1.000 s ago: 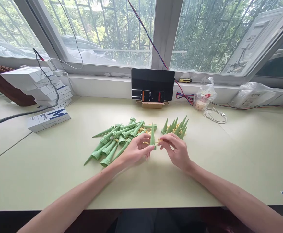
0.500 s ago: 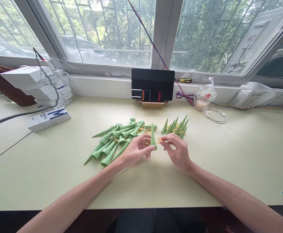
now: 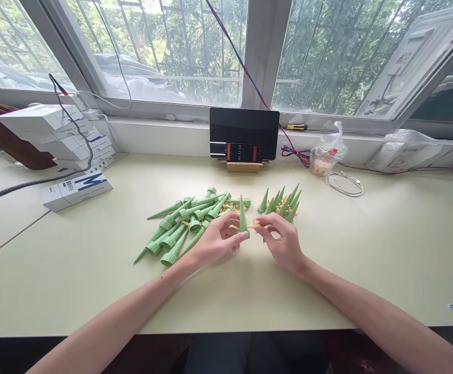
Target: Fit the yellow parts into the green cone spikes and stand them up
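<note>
Between the thumb and fingers of my left hand [image 3: 222, 238] a green plastic spike [image 3: 242, 215] is held upright, point up. My right hand [image 3: 283, 240] pinches a small yellow piece [image 3: 254, 225] level with the lower part of the spike; whether its tip goes into the spike I cannot tell. Left of my hands lies a loose pile of green spikes [image 3: 175, 240] with wide ribbed caps, with some yellow pieces [image 3: 226, 208] among them. Behind my right hand, several spikes [image 3: 284, 202] stand point up in a group, with yellow bits between them.
A phone [image 3: 244, 152] leans on a dark tablet [image 3: 245, 127] at the back. White boxes [image 3: 78, 189] and a black cable lie at the left. At the right back are a bagged cup [image 3: 327, 156] and a coiled white cable [image 3: 343, 184].
The spike in my left hand has shifted slightly left and tilts a little. My right hand keeps its pinch on the yellow piece, almost unmoved.
</note>
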Available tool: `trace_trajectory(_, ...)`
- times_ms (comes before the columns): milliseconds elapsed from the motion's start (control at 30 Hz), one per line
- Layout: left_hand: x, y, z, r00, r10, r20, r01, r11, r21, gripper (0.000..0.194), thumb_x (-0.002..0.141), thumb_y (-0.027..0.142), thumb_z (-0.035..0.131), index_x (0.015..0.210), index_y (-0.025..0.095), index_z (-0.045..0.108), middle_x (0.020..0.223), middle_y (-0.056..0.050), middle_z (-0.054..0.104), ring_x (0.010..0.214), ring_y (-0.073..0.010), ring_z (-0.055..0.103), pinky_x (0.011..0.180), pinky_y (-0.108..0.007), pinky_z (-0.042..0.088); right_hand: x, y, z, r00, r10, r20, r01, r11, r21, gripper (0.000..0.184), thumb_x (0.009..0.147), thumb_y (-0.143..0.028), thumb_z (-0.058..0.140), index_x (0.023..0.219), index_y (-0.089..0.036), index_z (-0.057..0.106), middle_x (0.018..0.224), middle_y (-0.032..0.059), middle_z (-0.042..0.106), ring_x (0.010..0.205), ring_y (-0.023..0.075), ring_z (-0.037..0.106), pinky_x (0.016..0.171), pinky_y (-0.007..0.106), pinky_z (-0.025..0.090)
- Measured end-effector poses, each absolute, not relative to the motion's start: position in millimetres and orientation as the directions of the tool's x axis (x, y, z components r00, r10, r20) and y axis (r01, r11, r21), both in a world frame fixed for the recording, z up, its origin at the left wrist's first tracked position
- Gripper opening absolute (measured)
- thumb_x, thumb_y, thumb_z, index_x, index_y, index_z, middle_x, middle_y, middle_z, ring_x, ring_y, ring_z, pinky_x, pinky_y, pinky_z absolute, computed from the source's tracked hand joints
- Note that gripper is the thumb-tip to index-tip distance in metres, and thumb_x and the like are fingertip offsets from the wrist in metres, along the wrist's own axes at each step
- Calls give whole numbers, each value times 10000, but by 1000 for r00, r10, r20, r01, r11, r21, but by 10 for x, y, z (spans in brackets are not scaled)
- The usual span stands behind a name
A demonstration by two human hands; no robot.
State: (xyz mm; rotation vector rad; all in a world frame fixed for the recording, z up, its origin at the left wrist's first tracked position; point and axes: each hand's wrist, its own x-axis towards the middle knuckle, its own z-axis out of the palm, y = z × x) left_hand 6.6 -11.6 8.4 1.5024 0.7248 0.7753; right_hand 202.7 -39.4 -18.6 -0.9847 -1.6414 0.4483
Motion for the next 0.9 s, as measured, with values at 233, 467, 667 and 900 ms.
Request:
trace_trajectory(233,49,-124,75,554,823,128,106,-222,969,284,851,366,666,1071,202,592,1084,-58,629,591,-81,520,548,-234,464,2032,-384,-196,-72,817,573,374,554,-743,133,938,-254,598,1061,-231,643,849,30,644,767,167,672,602,283,579)
trace_trajectory(467,25,-93,13,518,838,172,333,-382,862,202,855,322,642,1012,198,615,574,68,415,480,-82,330,475,-221,291,2036,-365,-190,-117,840,530,403,528,-748,161,925,-243,615,1080,-207,637,877,47,688,769,169,676,595,267,557)
trace_trajectory(667,34,-85,16,524,831,186,380,-423,822,158,896,324,579,933,178,627,563,67,442,476,-76,345,477,-210,298,2042,-360,-195,-149,841,520,425,529,-734,116,916,-239,625,1025,-202,644,928,55,702,783,169,678,579,252,541)
trace_trajectory(900,30,-64,51,549,795,258,338,-493,801,156,914,281,561,921,180,680,861,-10,594,573,-74,474,540,-205,414,2050,-347,-213,-164,838,521,411,538,-737,103,915,-243,625,1007,-203,643,919,54,699,768,167,672,572,252,543)
